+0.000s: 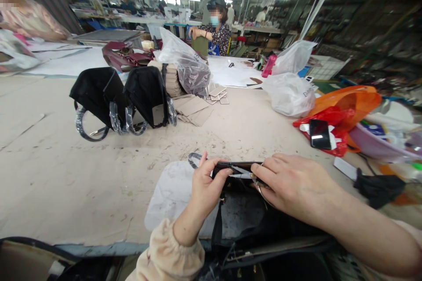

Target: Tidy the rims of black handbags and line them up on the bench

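Note:
Near the front edge of the table, a black handbag stands open in front of me. My left hand pinches its upper edge between thumb and fingers. In my right hand is a pair of scissors, the fingers wrapped round its handles. The parted blades point left, close to the bag's edge and my left thumb. Whether they touch material I cannot tell. A plastic-wrapped handle shows beyond my left hand. Under the bag lies a pale sheet.
Two black bags with wrapped handles stand at the back left, beside cardboard pieces and a plastic-wrapped bundle. To the right are a phone on a red bag, a purple basin and black cloth. Co-workers are beyond.

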### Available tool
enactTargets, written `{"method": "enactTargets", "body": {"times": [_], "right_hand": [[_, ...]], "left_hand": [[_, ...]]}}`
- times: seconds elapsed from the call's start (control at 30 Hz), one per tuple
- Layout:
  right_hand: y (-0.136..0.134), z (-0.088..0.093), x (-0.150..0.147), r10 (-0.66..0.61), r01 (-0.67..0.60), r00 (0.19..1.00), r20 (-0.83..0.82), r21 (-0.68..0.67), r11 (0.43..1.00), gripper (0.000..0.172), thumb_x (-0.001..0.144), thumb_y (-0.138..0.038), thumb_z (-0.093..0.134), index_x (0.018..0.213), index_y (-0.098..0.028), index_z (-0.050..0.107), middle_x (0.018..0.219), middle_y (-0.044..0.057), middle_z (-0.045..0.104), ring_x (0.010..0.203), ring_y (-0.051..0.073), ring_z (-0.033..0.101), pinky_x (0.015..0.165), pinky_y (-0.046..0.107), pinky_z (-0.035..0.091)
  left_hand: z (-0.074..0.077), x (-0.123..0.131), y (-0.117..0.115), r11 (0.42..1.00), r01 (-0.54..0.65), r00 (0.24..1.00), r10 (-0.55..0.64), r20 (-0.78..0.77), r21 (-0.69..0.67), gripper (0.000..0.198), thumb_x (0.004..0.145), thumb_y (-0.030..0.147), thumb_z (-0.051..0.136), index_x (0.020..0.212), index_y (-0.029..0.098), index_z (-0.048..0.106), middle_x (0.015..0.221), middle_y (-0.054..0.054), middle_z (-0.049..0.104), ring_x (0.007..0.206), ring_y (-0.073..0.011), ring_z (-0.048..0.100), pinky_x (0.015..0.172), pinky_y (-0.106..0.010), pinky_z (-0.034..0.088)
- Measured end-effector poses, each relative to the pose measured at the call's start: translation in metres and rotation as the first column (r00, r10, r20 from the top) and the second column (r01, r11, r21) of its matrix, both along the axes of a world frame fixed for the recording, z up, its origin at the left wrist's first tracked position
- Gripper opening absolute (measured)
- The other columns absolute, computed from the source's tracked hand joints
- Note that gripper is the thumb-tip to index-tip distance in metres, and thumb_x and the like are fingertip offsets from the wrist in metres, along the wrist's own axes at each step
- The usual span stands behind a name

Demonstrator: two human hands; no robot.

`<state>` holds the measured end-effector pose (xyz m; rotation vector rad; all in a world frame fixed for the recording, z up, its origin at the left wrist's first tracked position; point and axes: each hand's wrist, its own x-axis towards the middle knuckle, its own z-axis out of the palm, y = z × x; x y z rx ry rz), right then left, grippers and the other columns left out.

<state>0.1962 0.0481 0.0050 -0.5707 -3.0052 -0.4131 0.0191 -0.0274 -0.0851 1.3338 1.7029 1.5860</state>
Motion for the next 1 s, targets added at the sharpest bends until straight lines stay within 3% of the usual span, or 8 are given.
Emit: {"method": "enactTargets", "body": {"times": [0.23, 0.4, 0.67, 1.0], "right_hand": [[-0.001, 0.0, -0.001, -0.036, 0.034, 0.999, -0.03, -0.052, 0.998, 0.014, 0.083, -0.035, 0.057, 0.086, -0.022, 0.061, 0.074, 0.002, 0.063, 0.069, 0.019, 0.056, 0.06, 0.031, 0.029], [-0.004, 0.0, -0.006, -0.085, 0.084, 0.996, -0.04, -0.023, 0.996, 0.013, 0.083, -0.035, 0.056, 0.082, -0.023, 0.06, 0.071, 0.001, 0.062, 0.065, 0.019, 0.056, 0.06, 0.032, 0.03], [-0.008, -0.002, -0.012, -0.062, 0.064, 0.997, -0.05, 0.041, 0.997, 0.014, 0.084, -0.035, 0.056, 0.078, -0.022, 0.059, 0.068, 0.002, 0.061, 0.063, 0.02, 0.057, 0.059, 0.032, 0.03], [-0.012, 0.006, -0.013, -0.128, 0.127, 0.991, -0.038, -0.032, 0.991, 0.02, 0.078, -0.042, 0.063, 0.078, -0.021, 0.06, 0.07, 0.002, 0.063, 0.065, 0.02, 0.057, 0.058, 0.032, 0.031]], "left_hand": [[-0.006, 0.002, 0.0, 1.0, -0.002, 1.0, 0.002, 0.021, 0.012, 0.009, 0.079, 0.027, 0.06, 0.078, 0.021, 0.066, 0.073, 0.003, 0.07, 0.072, -0.0149, 0.065, 0.117, -0.047, 0.016], [-0.008, 0.004, -0.001, 0.999, -0.029, 1.0, 0.028, 0.012, 0.035, 0.007, 0.08, 0.026, 0.06, 0.079, 0.021, 0.065, 0.074, 0.005, 0.07, 0.068, -0.0119, 0.062, 0.117, -0.047, 0.017], [-0.009, 0.008, -0.004, 0.998, -0.052, 0.998, 0.052, 0.022, 0.025, 0.007, 0.081, 0.026, 0.061, 0.079, 0.02, 0.064, 0.071, 0.006, 0.068, 0.066, -0.0108, 0.061, 0.118, -0.047, 0.017], [-0.009, 0.011, -0.001, 0.997, -0.074, 0.995, 0.072, 0.075, 0.019, 0.006, 0.074, 0.025, 0.066, 0.078, 0.021, 0.064, 0.072, 0.006, 0.069, 0.068, -0.0128, 0.063, 0.119, -0.048, 0.012]]}}
